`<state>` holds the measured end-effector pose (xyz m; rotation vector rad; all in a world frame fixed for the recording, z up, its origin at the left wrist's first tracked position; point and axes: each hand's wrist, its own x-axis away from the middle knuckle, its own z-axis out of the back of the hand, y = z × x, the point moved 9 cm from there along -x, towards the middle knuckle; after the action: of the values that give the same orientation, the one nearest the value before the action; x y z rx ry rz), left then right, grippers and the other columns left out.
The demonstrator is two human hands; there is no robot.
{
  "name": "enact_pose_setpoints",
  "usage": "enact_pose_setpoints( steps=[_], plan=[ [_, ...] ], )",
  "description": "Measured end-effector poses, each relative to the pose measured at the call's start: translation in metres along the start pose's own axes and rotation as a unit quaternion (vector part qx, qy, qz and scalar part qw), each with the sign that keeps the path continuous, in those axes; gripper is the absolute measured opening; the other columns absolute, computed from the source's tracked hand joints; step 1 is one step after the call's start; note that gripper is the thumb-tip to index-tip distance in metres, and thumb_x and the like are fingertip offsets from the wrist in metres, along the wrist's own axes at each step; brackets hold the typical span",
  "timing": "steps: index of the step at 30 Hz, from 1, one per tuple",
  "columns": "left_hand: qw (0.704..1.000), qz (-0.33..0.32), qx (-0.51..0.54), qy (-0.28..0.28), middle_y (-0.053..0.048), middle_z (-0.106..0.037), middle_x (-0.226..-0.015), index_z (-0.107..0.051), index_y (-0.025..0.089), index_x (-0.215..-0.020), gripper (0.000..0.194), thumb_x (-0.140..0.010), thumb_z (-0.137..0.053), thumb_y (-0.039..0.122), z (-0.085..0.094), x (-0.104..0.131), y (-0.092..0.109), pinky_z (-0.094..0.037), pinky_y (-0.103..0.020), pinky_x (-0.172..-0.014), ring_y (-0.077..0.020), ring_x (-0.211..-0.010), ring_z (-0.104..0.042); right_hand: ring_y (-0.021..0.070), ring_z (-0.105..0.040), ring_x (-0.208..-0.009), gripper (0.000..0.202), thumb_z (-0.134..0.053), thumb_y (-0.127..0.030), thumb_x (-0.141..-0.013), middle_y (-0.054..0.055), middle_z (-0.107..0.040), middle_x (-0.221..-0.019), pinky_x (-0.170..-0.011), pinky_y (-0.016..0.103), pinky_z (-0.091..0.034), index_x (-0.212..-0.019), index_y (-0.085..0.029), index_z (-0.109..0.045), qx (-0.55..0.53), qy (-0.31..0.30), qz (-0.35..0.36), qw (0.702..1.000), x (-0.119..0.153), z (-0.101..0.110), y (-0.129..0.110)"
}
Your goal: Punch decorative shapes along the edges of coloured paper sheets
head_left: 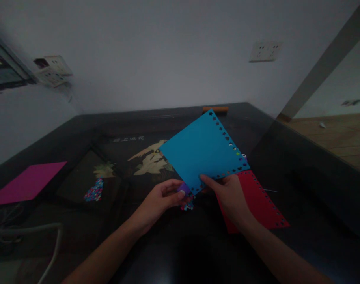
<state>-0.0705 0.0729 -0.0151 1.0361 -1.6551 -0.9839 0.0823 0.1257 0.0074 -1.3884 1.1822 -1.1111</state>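
A: Location, grip?

B: Noted a square, bright-blue paper sheet [194, 146] over the dark, glossy tabletop [150, 252], pinched near its lower edge by the right hand [230, 193], thumb uppermost. Noted also a small purple-and-white plastic punch [183, 187], clamped in the left hand [160, 197] at the sheet's near corner.

A: Expected handling?

B: Judged light, fairly stiff; no sag visible. Likely weakest along both punched borders, prone to tearing between cutouts.

A: Best hold?

B: Take just inside the holes, thumb above, fingers beneath; avoid creasing.
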Motion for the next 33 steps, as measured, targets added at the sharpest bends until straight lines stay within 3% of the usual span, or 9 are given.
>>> enact_pose_setpoints(
  steps=[6, 13, 27, 33],
  plan=[
    [0.999, -0.008, -0.018, 0.026, -0.004, -0.068, -0.091, -0.062, 0.018, -0.092, 0.031, -0.068, -0.075, 0.033, 0.002, -0.002, 0.002, -0.048, -0.033, -0.077, -0.0178, -0.079, -0.064, 0.0201, -0.065, -0.056, 0.022, -0.076, -0.035, -0.061, 0.005, -0.07, -0.067, -0.054, 0.033, -0.054, -0.07, -0.017, -0.066, 0.025, 0.011, 0.005, 1.0, 0.003, 0.001, 0.0],
    [0.997, -0.034, -0.055, 0.045, -0.002, -0.067, -0.076, -0.064, 0.017, -0.084, 0.027, -0.068, -0.073, 0.036, -0.002, -0.001, 0.009, -0.045, -0.027, -0.062, -0.0134, -0.061, -0.059, 0.0196, -0.063, -0.055, 0.023, -0.073, -0.037, -0.065, 0.005, -0.069, -0.064, -0.054, 0.031, -0.051, -0.064, -0.016, -0.064, 0.076, -0.012, 0.008, 0.997, 0.006, -0.004, -0.001],
    [0.998, -0.01, -0.059, 0.026, -0.005, -0.069, -0.09, -0.066, 0.015, -0.099, 0.032, -0.075, -0.069, 0.035, -0.01, 0.002, 0.008, -0.045, -0.028, -0.071, -0.0145, -0.073, -0.059, 0.0183, -0.062, -0.058, 0.023, -0.068, -0.038, -0.071, 0.005, -0.069, -0.068, -0.055, 0.031, -0.05, -0.069, -0.015, -0.065, 0.143, -0.053, 0.039, 0.988, 0.006, -0.013, 0.001],
    [0.998, -0.012, -0.061, 0.033, -0.004, -0.069, -0.083, -0.067, 0.016, -0.098, 0.033, -0.073, -0.07, 0.036, -0.008, 0.001, 0.006, -0.044, -0.027, -0.068, -0.0138, -0.069, -0.058, 0.018, -0.063, -0.061, 0.015, -0.067, -0.031, -0.071, 0.005, -0.071, -0.071, -0.055, 0.029, -0.051, -0.071, -0.017, -0.067, 0.155, -0.061, 0.069, 0.984, 0.007, -0.016, -0.008]
  ],
)
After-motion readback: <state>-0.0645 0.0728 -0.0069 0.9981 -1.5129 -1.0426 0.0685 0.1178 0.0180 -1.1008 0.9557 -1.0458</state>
